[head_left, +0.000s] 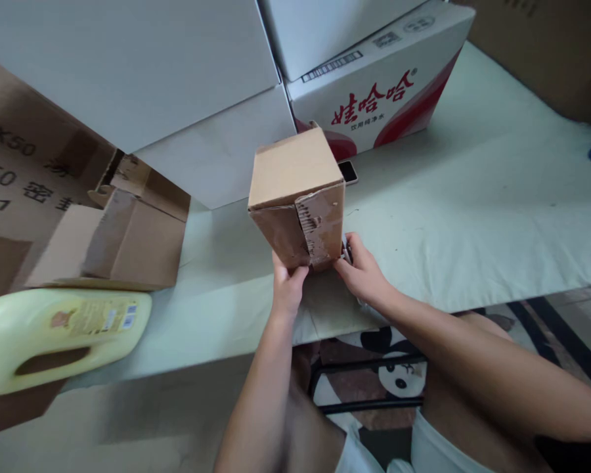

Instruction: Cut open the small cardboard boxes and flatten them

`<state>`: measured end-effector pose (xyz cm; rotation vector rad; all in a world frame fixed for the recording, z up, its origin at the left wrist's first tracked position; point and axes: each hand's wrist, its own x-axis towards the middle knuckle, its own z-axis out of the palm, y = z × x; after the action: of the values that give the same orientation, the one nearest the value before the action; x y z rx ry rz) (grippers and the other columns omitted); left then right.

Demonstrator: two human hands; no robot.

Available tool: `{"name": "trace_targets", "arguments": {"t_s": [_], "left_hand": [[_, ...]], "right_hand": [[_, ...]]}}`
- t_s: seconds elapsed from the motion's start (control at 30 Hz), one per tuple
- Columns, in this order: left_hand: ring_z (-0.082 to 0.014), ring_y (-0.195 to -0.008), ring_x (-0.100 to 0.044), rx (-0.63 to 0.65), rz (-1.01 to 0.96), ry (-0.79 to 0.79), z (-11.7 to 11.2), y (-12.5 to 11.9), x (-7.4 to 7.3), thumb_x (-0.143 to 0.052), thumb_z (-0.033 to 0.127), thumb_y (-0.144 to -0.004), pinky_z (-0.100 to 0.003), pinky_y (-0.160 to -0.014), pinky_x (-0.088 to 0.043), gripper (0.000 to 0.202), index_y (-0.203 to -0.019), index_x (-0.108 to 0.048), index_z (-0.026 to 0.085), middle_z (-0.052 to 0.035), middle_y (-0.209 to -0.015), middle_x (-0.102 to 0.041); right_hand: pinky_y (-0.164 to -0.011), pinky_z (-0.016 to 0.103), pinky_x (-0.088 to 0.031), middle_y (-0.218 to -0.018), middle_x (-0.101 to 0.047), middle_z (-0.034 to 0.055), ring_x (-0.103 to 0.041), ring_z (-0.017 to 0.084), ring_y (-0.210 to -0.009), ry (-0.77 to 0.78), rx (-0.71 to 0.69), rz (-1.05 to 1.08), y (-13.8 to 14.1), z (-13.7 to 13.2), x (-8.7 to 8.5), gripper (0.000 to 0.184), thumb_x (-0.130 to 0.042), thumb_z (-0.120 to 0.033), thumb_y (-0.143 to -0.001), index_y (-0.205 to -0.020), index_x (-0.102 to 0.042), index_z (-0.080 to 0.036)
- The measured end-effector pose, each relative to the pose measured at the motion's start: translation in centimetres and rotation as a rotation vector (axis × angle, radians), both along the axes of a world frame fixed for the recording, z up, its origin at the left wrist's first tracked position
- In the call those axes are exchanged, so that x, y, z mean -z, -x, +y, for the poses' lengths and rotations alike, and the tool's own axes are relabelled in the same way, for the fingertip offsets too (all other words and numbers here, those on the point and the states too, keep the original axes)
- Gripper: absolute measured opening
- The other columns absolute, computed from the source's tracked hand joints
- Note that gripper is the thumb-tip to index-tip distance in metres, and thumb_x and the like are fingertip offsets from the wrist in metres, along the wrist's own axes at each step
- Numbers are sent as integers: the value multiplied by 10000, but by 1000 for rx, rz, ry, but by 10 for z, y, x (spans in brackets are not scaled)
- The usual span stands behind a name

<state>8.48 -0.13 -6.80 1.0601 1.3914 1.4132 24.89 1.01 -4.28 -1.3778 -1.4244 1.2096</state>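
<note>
A small brown cardboard box (295, 190) stands tilted on the pale green table (473, 217), with torn tape on its near face. My left hand (286, 286) grips its lower near-left corner, fingers curled against the cardboard. My right hand (362, 269) holds the lower right edge, fingers closed there; something small and dark shows between its fingers and the box, and I cannot make it out.
A flattened open carton (123, 243) lies at the left, with a pale yellow handled jug (54, 335) in front of it. Large white boxes (177, 85) and a red-printed case (384, 85) stand behind. A phone (348, 172) lies by the case.
</note>
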Motion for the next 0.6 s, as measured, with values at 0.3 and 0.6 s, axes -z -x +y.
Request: {"name": "trace_targets", "arguments": {"t_s": [0.3, 0.6], "left_hand": [[-267, -1292, -498, 12, 59, 0, 1, 1, 2, -650, 218, -705, -441, -1135, -344, 668, -1341, -449, 256, -71, -1368, -557], [-275, -1261, -523, 3, 56, -7, 0, 1, 0, -653, 212, -713, -467, -1118, -364, 637, -1321, -472, 264, -76, -1335, -578]], "right_hand": [[-628, 349, -378, -723, -500, -22, -488, 195, -696, 36, -8, 3, 1, -1, 2, 174, -473, -294, -738, -883, -386, -251], [-635, 363, -379, -733, -504, -14, -490, 194, -690, 29, -4, -22, 1, 0, 1, 179, -457, -311, -715, -861, -375, -249]]}}
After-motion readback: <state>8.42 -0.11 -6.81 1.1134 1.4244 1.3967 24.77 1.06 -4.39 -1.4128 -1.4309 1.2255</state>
